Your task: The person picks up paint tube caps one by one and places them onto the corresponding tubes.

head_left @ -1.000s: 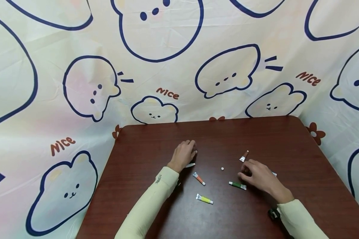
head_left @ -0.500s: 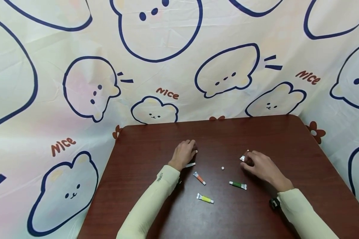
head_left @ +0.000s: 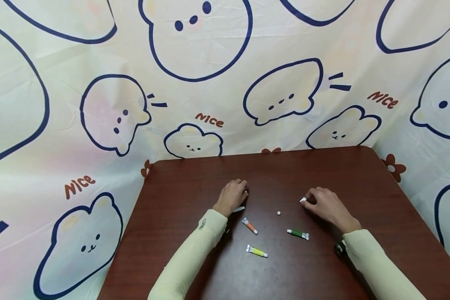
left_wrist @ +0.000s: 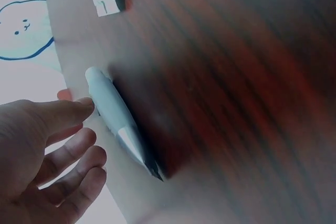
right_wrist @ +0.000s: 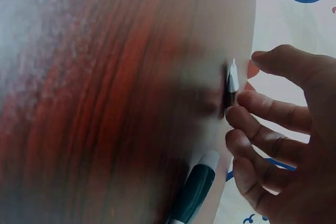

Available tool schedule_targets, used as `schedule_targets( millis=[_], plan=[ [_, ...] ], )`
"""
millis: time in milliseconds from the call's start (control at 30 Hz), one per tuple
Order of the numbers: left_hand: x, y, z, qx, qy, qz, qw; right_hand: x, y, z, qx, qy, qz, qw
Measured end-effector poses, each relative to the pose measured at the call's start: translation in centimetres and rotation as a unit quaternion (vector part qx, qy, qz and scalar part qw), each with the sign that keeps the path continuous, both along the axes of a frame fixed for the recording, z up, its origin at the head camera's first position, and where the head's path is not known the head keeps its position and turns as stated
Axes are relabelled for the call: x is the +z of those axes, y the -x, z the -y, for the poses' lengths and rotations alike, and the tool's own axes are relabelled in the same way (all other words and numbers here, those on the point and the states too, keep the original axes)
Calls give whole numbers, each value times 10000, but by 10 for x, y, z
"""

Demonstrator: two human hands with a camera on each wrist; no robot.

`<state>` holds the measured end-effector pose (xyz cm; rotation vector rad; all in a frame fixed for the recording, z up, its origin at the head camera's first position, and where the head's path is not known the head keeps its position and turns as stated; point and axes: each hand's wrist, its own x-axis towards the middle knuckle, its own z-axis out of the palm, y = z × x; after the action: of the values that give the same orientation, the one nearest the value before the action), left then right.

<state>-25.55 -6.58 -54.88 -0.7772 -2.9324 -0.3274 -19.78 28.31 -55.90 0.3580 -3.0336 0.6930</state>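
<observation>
In the left wrist view, a pale paint tube (left_wrist: 107, 100) with a dark crimped end lies between my left thumb and index finger, the thumb against its side; the index tip is hidden. In the head view my left hand (head_left: 230, 198) covers most of it. My right hand (head_left: 330, 208) curves over a small brown paint tube, whose silver crimped end (head_left: 303, 200) shows at the thumb. In the right wrist view the brown tube (right_wrist: 231, 82) lies just past the fingertips, with thumb and index apart. A dark teal tube (right_wrist: 194, 192) lies below the fingers.
On the brown wooden table (head_left: 277, 275) lie an orange tube (head_left: 250, 226), a yellow tube (head_left: 257, 251) and a green tube (head_left: 298, 234). A small white cap (head_left: 279, 213) sits between the hands. Another pale tube end (head_left: 239, 209) shows beside the left wrist. Patterned cloth (head_left: 195, 96) hangs behind.
My right hand has moved away from beside the green tube, farther up the table and over the brown tube, now mostly covered. My left hand has stayed in place.
</observation>
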Motion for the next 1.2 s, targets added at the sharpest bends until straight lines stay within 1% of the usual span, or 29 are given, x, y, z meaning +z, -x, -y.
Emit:
schedule_targets(
  millis=[167,267,500,567,700,900,1067,1200],
  plan=[
    [-2,0,-2,34,165,3,9999,-2,5,2,-60,-196,-147,9997],
    [-2,0,-3,17,254,-25,9997,-2,6,4,-199,-232,-175,9994],
    [-5,-1,-3,-12,299,-70,9995,-4,12,9,-564,-249,-207,9979],
    [-6,-1,-3,-25,321,-91,9994,-4,13,11,-614,-244,-208,9976],
    [-6,-2,-3,-98,284,-173,9994,-6,15,15,-583,-261,-286,9976],
    [-7,-2,-1,-132,214,-356,9990,-7,15,19,-390,-285,-355,9982],
    [-5,-4,1,-165,116,-318,9993,-6,15,21,-285,-399,-389,9980],
    [-1,-6,1,-200,3,-284,9994,-4,16,22,-257,-414,-392,9980]
  ],
)
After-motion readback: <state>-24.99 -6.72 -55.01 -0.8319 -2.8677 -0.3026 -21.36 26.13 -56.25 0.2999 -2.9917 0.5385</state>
